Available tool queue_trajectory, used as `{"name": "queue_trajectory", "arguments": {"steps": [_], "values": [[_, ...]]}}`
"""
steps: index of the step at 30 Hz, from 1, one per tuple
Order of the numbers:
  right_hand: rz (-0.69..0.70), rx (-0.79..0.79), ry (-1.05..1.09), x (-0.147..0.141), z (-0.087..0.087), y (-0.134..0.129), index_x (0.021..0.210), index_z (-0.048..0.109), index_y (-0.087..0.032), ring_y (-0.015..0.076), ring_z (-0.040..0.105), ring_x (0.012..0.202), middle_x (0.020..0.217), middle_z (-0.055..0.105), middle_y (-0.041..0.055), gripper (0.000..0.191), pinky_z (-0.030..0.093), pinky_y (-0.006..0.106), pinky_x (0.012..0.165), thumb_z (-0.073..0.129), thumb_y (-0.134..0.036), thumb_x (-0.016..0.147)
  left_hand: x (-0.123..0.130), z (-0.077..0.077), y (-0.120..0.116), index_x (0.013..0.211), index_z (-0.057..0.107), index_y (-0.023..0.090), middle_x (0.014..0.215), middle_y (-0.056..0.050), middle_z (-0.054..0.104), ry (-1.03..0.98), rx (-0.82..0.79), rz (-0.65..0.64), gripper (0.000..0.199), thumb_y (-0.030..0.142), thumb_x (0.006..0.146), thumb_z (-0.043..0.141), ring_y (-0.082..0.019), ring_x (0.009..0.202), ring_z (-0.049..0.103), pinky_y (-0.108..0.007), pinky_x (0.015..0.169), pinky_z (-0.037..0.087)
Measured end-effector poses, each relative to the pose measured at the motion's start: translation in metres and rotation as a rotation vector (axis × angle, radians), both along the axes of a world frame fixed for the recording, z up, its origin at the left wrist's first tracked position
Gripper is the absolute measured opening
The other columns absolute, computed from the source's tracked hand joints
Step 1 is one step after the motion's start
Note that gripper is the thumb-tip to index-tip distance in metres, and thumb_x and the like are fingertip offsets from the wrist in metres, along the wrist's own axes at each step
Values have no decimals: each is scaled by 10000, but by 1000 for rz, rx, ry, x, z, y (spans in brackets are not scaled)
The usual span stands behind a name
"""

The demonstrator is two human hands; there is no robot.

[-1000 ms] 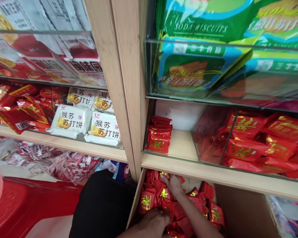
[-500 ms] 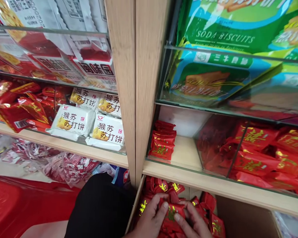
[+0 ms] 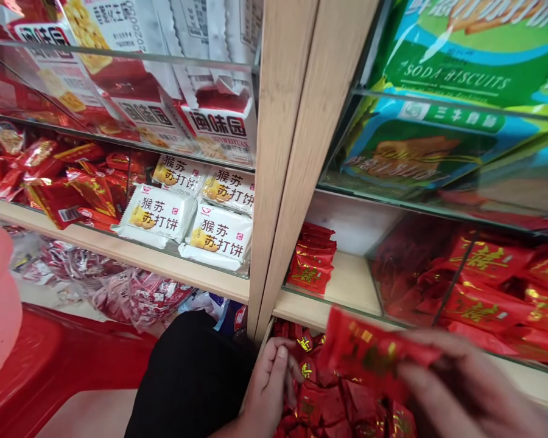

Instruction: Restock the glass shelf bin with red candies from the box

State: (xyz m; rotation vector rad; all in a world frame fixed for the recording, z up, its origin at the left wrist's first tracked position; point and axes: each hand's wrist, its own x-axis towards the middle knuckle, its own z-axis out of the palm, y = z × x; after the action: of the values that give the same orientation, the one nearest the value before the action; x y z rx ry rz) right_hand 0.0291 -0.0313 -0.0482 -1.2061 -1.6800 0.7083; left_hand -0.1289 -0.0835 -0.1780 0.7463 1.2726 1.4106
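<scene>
My right hand point(image 3: 461, 380) grips a small red packet point(image 3: 369, 347) with gold print between thumb and fingers, lifted above the box and blurred by motion. Lower down, my left hand point(image 3: 271, 383) hovers at the left side of the cardboard box point(image 3: 265, 337), its fingers loosely curled and apart, holding nothing that I can see. Beneath both hands lie many more red packets point(image 3: 322, 401) with gold characters, heaped in the box. Above the box, a short row of matching red packets point(image 3: 311, 267) stands at the left end of a shelf compartment.
A glass divider point(image 3: 454, 280) separates that row from a pile of red packets point(image 3: 484, 304) at right. Green soda biscuit packs point(image 3: 429, 140) fill the shelf above. Beyond the wooden post point(image 3: 283, 152) are white biscuit packets point(image 3: 158, 213). A red plastic stool point(image 3: 73, 353) stands at left, beside a black-clothed knee point(image 3: 192, 377).
My right hand has raised a red packet out of the box, up and to the right. My left hand has come away from the packet both hands were on. The view has shifted left.
</scene>
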Motion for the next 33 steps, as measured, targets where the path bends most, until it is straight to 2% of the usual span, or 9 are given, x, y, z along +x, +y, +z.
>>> {"name": "queue_trajectory", "arguments": {"steps": [4,7,9,13,22,25,28,30,33], "values": [[203,98,-59,-16,37,55,867,526,-248,124,594,631,728,612,-13,176,486,194,533,588,-368,753,6,-3,4,904,478,178,567,55,526,-33,-34,-36,441,596,771,440,-42,353,400,-167,367,242],[414,62,-250,-36,36,82,854,530,-225,128,569,644,737,593,-4,131,469,238,584,552,-333,783,6,-4,3,899,472,175,571,63,504,-35,-43,-55,442,589,744,486,-42,383,389,-168,387,282],[443,124,-409,-45,31,90,828,556,-211,138,559,657,756,586,9,101,452,266,623,566,-294,773,5,-5,3,896,468,176,571,65,489,-34,-50,-65,436,576,730,516,-51,412,386,-175,403,316],[410,210,-601,-51,28,95,745,593,-185,152,557,660,725,572,26,73,423,267,613,617,-254,733,5,-8,2,887,461,177,572,60,479,-25,-70,-104,386,531,744,521,-65,448,386,-187,423,334],[418,20,-626,-54,28,102,781,585,-170,113,532,560,688,537,-9,99,418,248,578,633,-233,721,10,-19,4,841,461,165,585,44,467,23,-105,-229,274,429,775,488,-90,493,382,-221,471,345],[359,137,-572,-43,38,90,867,579,-173,132,549,628,766,553,17,164,434,273,619,601,-288,751,9,-21,5,813,478,159,602,44,455,82,-87,-230,186,339,772,502,-94,532,383,-229,521,334],[299,327,-422,-28,45,55,864,560,-198,122,529,631,751,536,8,107,427,248,597,536,-284,805,8,-22,7,802,502,154,616,48,437,88,-63,-184,146,279,736,541,-98,573,379,-231,562,323],[448,297,-331,-18,32,27,797,551,-216,106,528,611,690,539,-12,58,419,205,550,500,-215,824,7,-23,8,795,512,154,634,40,458,41,-70,-172,154,279,718,560,-102,591,393,-232,571,325],[695,39,-417,-8,-33,-1,727,579,-212,110,556,606,657,585,-13,133,437,194,552,483,-162,805,7,-24,10,800,525,160,659,31,499,-25,-101,-149,182,298,700,588,-105,603,426,-230,577,335]]}}
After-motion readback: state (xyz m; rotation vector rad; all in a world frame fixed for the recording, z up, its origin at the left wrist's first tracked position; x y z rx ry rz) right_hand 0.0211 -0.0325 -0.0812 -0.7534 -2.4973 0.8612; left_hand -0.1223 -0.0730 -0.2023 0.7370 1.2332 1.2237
